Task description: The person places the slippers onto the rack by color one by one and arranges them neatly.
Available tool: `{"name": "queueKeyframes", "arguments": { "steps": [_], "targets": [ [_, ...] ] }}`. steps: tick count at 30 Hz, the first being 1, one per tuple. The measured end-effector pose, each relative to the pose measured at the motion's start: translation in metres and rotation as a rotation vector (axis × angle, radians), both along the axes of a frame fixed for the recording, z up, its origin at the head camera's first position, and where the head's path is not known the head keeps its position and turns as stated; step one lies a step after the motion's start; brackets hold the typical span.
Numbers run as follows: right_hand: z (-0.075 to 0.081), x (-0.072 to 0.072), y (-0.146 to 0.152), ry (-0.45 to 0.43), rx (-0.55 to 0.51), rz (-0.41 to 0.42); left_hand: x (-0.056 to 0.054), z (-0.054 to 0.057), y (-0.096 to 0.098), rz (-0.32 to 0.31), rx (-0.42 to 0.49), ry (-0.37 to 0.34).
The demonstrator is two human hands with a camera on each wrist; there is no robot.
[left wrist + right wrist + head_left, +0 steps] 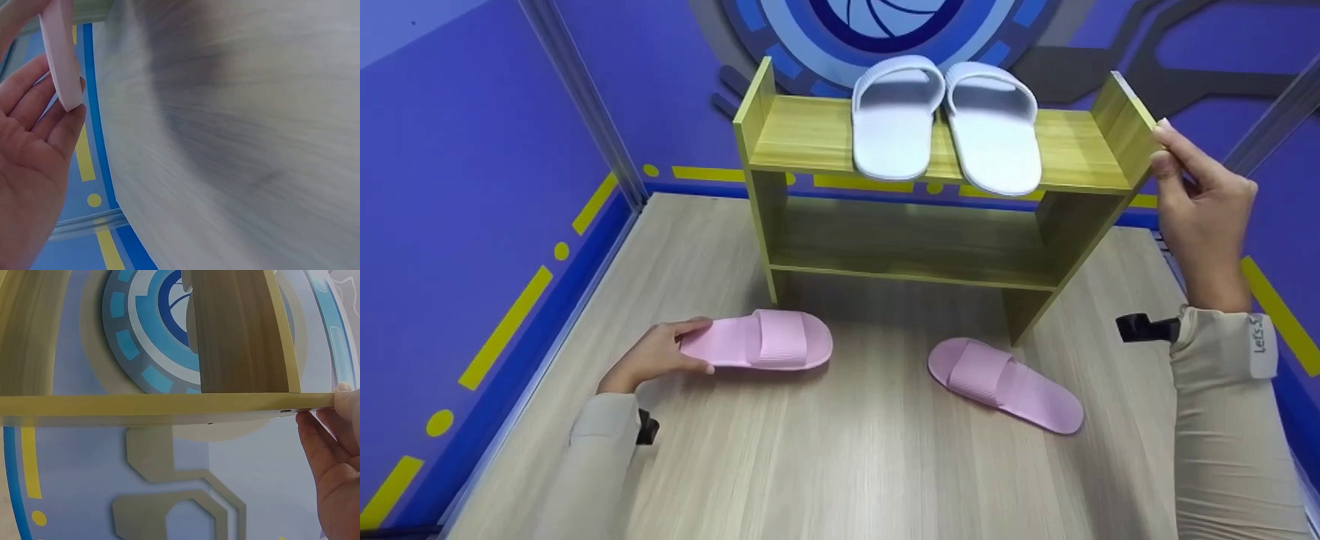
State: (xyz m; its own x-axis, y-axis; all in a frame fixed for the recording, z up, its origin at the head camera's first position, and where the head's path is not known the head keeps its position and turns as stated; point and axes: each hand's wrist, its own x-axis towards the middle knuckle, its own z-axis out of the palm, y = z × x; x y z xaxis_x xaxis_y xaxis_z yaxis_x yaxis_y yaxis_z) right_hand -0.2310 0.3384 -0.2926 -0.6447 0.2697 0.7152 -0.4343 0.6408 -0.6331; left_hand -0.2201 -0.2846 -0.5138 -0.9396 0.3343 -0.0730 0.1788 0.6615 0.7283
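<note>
My left hand point(656, 352) grips a pink slipper point(784, 341) by its heel end, thumb on one edge and fingers on the other. In the left wrist view the slipper point(61, 62) shows edge-on between the thumb and the fingers point(64, 129), with a dark shadow on the floor beside it. Its strap end points right. With thumb and fingertips, my right hand point(1207, 199) pinches the top of the right side panel of a wooden shoe rack point(915, 240); the right wrist view also shows this panel point(169, 405) in the hand point(340, 455). A second pink slipper point(1039, 394) lies right of centre, its strap toward the rack.
Two white slippers point(892, 142) stand side by side on the rack's top shelf point(810, 135). Blue printed walls point(487, 187) with yellow marks enclose the wood-grain floor point(840, 465) at left, back and right. A metal post point(585, 97) stands in the left corner.
</note>
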Motion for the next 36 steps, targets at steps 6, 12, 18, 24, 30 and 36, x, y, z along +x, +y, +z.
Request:
{"name": "queueKeyframes", "arguments": {
  "steps": [6,12,18,24,30,36],
  "targets": [
    [0.000,0.001,0.000,-0.010,0.016,-0.020,0.002,0.004,0.010,0.001,-0.001,-0.003],
    [0.000,-0.001,0.000,0.042,-0.012,0.012,0.003,0.009,0.019,0.003,0.004,0.018],
    [0.000,-0.001,0.000,0.021,0.015,-0.014,0.005,0.016,0.030,-0.013,-0.009,0.053],
    [-0.001,-0.001,0.000,0.013,0.016,-0.018,0.006,0.023,0.039,-0.045,0.028,0.116],
    [0.000,-0.002,-0.001,0.012,0.027,-0.021,0.008,0.032,0.048,-0.060,0.032,0.166],
    [-0.001,-0.001,0.000,0.031,-0.007,0.018,0.009,0.040,0.058,-0.059,0.036,0.185]
  ]
}}
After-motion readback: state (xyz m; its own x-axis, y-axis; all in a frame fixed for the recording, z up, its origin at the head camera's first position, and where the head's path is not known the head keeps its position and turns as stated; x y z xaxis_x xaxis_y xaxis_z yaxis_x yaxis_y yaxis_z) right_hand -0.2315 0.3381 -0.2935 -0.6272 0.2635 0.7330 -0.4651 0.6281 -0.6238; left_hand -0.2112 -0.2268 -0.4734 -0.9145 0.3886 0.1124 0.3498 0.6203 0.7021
